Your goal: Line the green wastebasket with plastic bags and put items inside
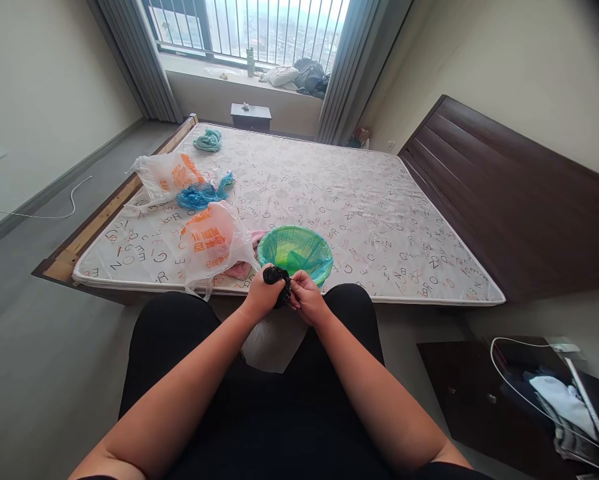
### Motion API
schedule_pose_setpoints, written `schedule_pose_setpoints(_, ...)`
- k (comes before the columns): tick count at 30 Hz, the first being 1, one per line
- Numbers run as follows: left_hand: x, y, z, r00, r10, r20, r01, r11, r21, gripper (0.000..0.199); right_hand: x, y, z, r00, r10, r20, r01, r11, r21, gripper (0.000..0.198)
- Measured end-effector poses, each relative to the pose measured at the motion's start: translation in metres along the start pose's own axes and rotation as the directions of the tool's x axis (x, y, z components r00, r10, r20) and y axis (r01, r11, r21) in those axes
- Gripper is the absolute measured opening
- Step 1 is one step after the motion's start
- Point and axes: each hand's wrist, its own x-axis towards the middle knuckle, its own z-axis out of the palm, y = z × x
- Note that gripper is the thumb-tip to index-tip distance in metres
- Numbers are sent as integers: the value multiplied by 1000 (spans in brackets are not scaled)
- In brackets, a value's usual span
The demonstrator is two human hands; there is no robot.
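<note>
Closest in, two black-clothed knees frame the working space. Between and just beyond them, a round green plastic basket with a see-through green liner sits at the near edge of a white mattress printed with letters, right behind the hands. To its left lie a crumpled pink cloth and, partly over it, a translucent white plastic bag with orange print. Farther back come a crumpled blue plastic bag, a second orange-printed white bag and a coiled turquoise cloth near the far edge.

The small black bundle, gathered and stringy, is held above the gap between the knees, in front of the basket; fingers cover much of it, so its exact shape is hard to tell.

The left hand is curled firmly around it; the right hand, close alongside, pinches its right side between thumb and bent fingers.
</note>
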Motion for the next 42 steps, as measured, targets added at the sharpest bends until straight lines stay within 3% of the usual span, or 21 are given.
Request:
schedule_pose_setpoints(10, 1, 1, -3, 1000, -19, -17, 19, 1000, -14, 12, -6, -4, 4, 992, 120, 26, -118, 990, -71, 47)
schedule_pose_setpoints(13, 0, 2, -4, 999, -51, -4, 51, 999, 1, 14, -4, 0, 1, 998, 69, 1, -69, 994, -79, 43)
schedule_pose_setpoints(17, -5, -1, 2, 995, -96, -24, 95, 995, -37, 20, 2, 2, -5, 992, -41, -122, 21, 987, -161, 39)
schedule_pose_setpoints(21, -12, -6, 13, 998, -27, -52, 18, 987, -160, 42, 1, 5, -5, 948, -226, -224, 135, 923, -360, 37)
schedule_pose_setpoints(26, -26, -6, 27, 992, 99, 83, -62, 928, -367, 54, -5, 19, 2, 912, -352, -212, 227, 861, -456, 43)
schedule_pose_setpoints(29, -34, -2, 34, 988, 93, 127, -28, 898, -439, 57, -7, 26, 9, 882, -397, -255, 218, 822, -526, 40)
schedule_pose_setpoints(34, -36, 7, 41, 996, -80, 50, 94, 869, -486, 48, -8, 23, 24, 819, -466, -334, 132, 720, -682, 26)
schedule_pose_setpoints(37, -35, 11, 40, 994, -107, -12, 90, 887, -454, 39, -7, 17, 30, 829, -463, -314, 125, 700, -703, 22)
schedule_pose_setpoints(42, -37, 14, 37, 995, -81, -56, 50, 906, -421, 40, -8, 10, 32, 857, -446, -257, 153, 698, -699, 22)
